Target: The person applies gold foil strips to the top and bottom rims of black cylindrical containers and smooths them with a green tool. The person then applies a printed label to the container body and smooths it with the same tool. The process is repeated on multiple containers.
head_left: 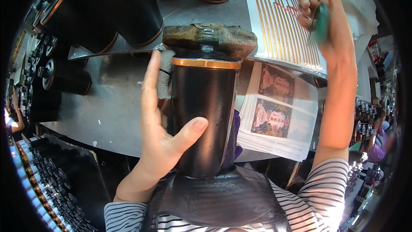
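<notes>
In front of me a black bottle (204,99) with a gold band round its shoulder leans with its base against my dark apron (214,199). Its neck end rests by a worn, cloth-wrapped support (242,43). My left hand (165,133) grips the bottle's left side, the thumb across its front and the index finger stretched along it. Raised at the upper right, my right hand (324,15) has a green tool (319,23) in it, blurred, its kind unclear. Beside that hand lies a white sheet (262,15) bearing rows of gold strips.
More black bottles (124,8) with gold rims stand at the back left, and one bottle (66,77) lies on the left. Printed label sheets (274,107) are stacked to the right of my bottle. The metal table (111,116) has a curved front edge. Crates of bottles (64,180) sit lower left.
</notes>
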`<state>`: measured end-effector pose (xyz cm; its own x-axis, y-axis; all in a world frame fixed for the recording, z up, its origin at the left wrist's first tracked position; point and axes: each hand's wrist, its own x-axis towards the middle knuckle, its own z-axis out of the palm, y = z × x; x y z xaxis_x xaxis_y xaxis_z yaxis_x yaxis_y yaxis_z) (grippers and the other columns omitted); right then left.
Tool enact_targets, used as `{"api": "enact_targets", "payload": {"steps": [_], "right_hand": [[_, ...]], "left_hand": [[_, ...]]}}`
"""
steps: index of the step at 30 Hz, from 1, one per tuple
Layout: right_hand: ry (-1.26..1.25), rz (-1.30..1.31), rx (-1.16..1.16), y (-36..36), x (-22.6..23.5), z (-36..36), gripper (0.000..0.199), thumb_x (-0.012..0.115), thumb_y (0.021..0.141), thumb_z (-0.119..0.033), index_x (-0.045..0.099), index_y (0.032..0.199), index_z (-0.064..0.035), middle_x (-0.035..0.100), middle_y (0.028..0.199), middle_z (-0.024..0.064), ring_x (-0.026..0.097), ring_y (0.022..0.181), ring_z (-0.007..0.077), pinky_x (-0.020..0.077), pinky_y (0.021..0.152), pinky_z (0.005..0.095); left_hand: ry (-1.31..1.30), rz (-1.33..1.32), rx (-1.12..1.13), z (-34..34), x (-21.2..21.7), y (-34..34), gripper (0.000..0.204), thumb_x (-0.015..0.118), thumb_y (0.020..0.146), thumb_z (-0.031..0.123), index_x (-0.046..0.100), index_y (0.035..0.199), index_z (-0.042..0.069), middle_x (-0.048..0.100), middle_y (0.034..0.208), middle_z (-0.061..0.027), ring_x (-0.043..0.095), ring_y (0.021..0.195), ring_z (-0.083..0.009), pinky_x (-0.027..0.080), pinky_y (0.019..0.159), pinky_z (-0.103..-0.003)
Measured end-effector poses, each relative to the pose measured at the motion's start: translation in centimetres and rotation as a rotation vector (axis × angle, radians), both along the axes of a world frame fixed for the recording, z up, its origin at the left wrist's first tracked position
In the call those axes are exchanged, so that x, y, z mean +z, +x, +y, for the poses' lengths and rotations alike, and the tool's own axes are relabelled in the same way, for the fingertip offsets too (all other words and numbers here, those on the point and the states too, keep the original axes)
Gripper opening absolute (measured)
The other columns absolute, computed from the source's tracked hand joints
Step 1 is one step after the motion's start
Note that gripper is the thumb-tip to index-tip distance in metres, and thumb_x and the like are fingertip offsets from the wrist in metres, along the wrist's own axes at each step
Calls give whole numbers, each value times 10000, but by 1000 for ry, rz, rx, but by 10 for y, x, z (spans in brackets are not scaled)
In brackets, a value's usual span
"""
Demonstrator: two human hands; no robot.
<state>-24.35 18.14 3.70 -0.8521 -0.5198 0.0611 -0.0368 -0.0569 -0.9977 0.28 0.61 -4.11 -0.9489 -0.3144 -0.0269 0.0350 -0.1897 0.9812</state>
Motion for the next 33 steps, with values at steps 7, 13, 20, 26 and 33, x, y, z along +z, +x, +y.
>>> {"api": "enact_targets", "payload": {"steps": [7, 13, 20, 26, 33], "right_hand": [[24, 940, 530, 33, 34, -70, 230, 660, 834, -99, 628, 1045, -13, 659, 951, 78, 640, 830, 170, 503, 817, 306], [298, 1485, 1134, 47, 72, -98, 184, 612, 838, -86, 634, 1016, -50, 666, 905, 74, 633, 871, 223, 488, 850, 349], [271, 1533, 602, 77, 29, -51, 147, 694, 598, -143, 678, 709, -48, 682, 764, 48, 649, 774, 199, 404, 1003, 523], [390, 1284, 462, 79, 11, 6, 82, 699, 739, -141, 685, 759, -63, 690, 802, 51, 635, 765, 189, 432, 960, 490], [120, -361, -42, 100, -85, 99, 215, 579, 934, -190, 655, 849, -7, 606, 771, -15, 555, 798, 81, 446, 730, 224]], "left_hand": [[-1170, 138, 64, 1, 26, -5, 510, 561, 778, 41, 534, 1287, 60, 558, 1260, -120, 420, 1281, -349, 123, 1092, -568], [-1082, 316, 16, -1, 22, 20, 419, 667, 746, 56, 623, 1159, 115, 632, 1006, -55, 482, 1207, -281, 197, 1093, -571], [-150, 61, 96, -5, -5, 5, 847, 722, 794, 233, 238, 1433, -42, 367, 1411, -214, 350, 1323, -299, 254, 1089, -391], [-1132, 159, 3, -1, 22, -5, 487, 530, 866, 97, 474, 1339, -3, 481, 1346, -211, 343, 1337, -375, 111, 1126, -502], [-1425, 196, -136, 24, 47, -32, 454, 543, 777, -41, 655, 1169, 160, 657, 1049, -79, 443, 1251, -337, 59, 1114, -580]]}}
